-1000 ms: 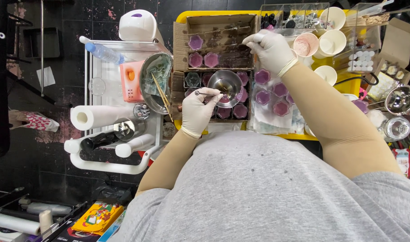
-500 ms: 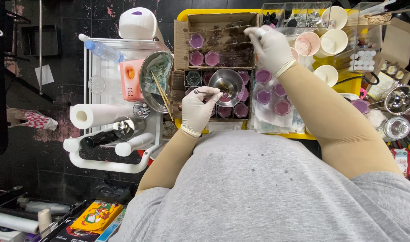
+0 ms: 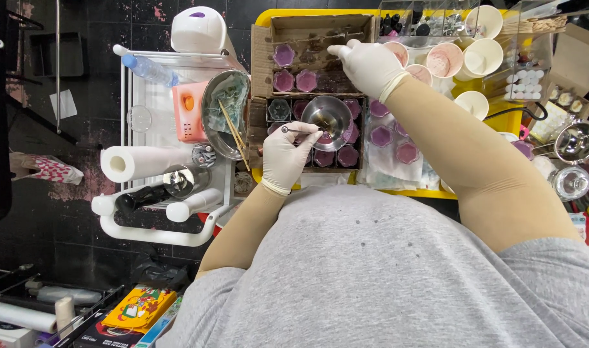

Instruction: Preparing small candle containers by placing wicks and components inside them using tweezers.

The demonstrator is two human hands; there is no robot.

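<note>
While the left hand (image 3: 286,158), gloved, is gripping a thin metal tool (image 3: 302,130) w/ fingers curled tight round it, its tip is resting in the small steel bowl (image 3: 326,119) at center top of the frame. That hand is barely shifting vs. 1 s ago; same pose over the bowl.

The right hand (image 3: 366,64) is the 1 moving: it is sliding left and down from the pale cups (image 3: 444,59) at upper right toward the cardboard box (image 3: 320,29) of purple molds (image 3: 295,80). It is now hovering over the box's upper right part, fingers half curled, index stretched left. Can't tell if it's pinching anything; nothing is showing between the fingers.

Judging from that, the reach toward the cups is ending and work is centering on the molds again, bowl staying in place atop the box.

At left of the frame, a white rack (image 3: 159,232) is carrying a paper towel roll (image 3: 143,162), a water bottle (image 3: 146,66) and a steel dish w/ wooden sticks (image 3: 233,132). More purple molds are sitting on plastic sheet right of the box.
</note>
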